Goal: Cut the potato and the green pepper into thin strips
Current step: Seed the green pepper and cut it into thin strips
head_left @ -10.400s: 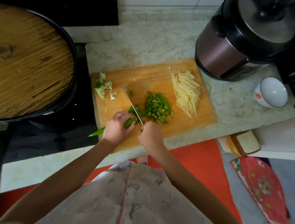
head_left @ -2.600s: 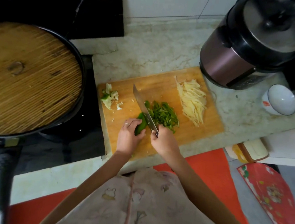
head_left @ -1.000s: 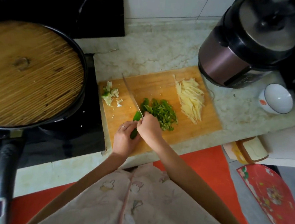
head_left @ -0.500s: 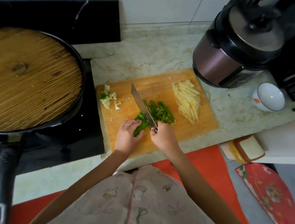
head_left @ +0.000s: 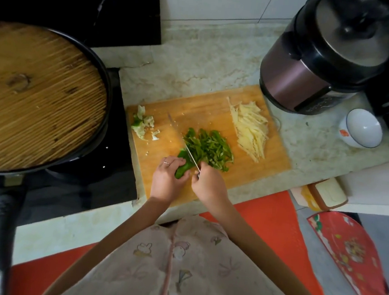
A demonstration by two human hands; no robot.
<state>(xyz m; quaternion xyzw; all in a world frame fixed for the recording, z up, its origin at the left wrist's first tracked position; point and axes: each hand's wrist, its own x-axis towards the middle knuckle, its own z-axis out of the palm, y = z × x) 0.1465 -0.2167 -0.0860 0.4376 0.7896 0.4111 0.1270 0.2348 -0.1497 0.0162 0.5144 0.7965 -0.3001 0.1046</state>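
Green pepper strips [head_left: 208,149], pale yellow potato strips [head_left: 251,128], orange-brown board [head_left: 216,107], pink printed garment [head_left: 177,275]

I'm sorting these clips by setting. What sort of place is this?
Probably a home kitchen: a black pan with a slatted wooden lid on a black stovetop, a brown electric cooker on the stone counter, a wooden cutting board bearing green pepper strips.

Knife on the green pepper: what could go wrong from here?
The uncut pepper piece is short, so the left hand holding it sits close to the knife in the right hand; a slip could nick a finger. The cutting board lies near the counter's front edge and might shift under pressure.
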